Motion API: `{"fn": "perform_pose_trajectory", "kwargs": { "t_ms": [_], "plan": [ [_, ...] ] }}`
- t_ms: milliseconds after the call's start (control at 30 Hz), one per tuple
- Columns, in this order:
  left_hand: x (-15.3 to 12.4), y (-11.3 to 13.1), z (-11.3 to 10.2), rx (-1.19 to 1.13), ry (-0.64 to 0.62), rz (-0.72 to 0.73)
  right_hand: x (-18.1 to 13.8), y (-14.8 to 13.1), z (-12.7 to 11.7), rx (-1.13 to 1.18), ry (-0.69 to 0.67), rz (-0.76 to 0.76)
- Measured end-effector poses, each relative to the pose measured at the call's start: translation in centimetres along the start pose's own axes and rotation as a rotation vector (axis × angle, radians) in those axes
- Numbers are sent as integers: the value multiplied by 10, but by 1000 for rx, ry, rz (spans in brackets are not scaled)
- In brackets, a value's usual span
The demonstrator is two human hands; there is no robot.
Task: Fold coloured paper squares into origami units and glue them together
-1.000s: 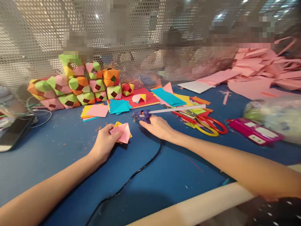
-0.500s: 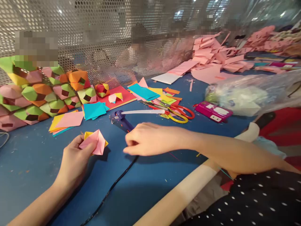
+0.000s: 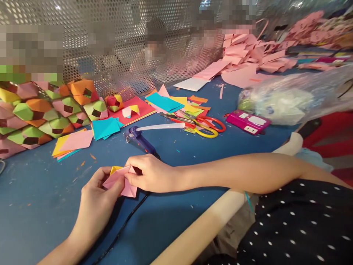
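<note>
A folded pink and yellow paper piece (image 3: 129,188) is held between both hands above the blue table. My left hand (image 3: 100,193) pinches its left side, thumb on top. My right hand (image 3: 149,173) grips its upper right edge between thumb and fingers. Just behind my right hand lies a blue glue gun (image 3: 142,141) with a white glue stick (image 3: 162,126) out of its back; its black cord (image 3: 129,217) runs toward me beneath the hands. Part of the paper piece is hidden by the fingers.
Joined folded-paper units (image 3: 41,114) stand at left against a perforated metal screen (image 3: 121,48). Paper squares (image 3: 77,140), a blue stack (image 3: 106,128), scissors (image 3: 205,130), a magenta case (image 3: 248,122) and a plastic bag (image 3: 289,103) lie behind my hands. Pink paper strips (image 3: 248,55) are heaped farther back.
My right hand has come left from beside the glue gun and now grips the paper piece. My left hand has moved slightly right and down with it. The view has shifted a little.
</note>
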State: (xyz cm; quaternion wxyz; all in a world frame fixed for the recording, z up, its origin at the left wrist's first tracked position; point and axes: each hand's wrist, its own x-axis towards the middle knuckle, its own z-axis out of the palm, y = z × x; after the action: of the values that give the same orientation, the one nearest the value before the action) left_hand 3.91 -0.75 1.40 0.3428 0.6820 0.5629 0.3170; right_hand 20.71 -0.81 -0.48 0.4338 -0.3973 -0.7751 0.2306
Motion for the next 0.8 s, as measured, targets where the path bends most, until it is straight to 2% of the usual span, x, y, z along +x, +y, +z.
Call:
{"fn": "perform_pose_trajectory", "kwargs": {
  "t_ms": [233,500,800],
  "plan": [
    [0,3,4,-112,-53,-80,1,8,6,-25,37,20],
    [1,-5,5,-109,-30,-21,-3,0,0,91,17,112],
    [-1,-7,6,-237,-70,-45,-6,4,4,143,73,104]
  ]
}}
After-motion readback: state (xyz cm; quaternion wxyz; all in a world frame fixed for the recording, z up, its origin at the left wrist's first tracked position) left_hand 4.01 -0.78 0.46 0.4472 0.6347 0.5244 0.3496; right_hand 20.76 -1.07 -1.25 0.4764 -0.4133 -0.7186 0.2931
